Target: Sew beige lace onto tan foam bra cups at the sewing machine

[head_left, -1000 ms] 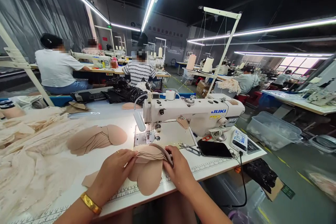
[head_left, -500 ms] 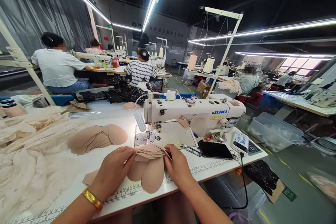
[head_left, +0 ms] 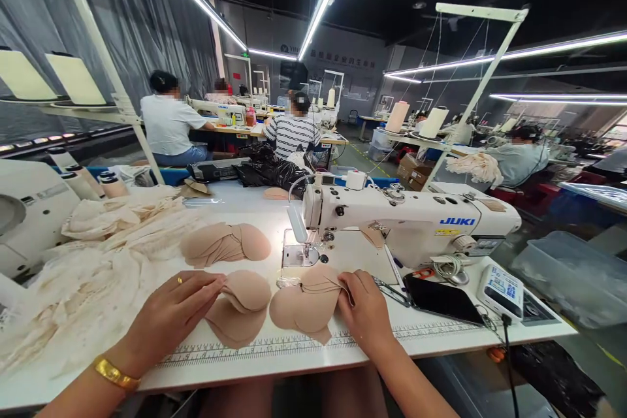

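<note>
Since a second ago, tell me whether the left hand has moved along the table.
Yes. The left hand has drawn its share of the beige pads leftward, away from the sewing machine's needle plate; the right hand keeps the rest.

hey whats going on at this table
A person sits at a white table in front of a sewing machine. The left hand rests on one small stack of tan fabric pads, and the right hand holds a second stack beside it, near the needle. More pads and cream lace lie to the left; scissors and a phone lie to the right.
</note>
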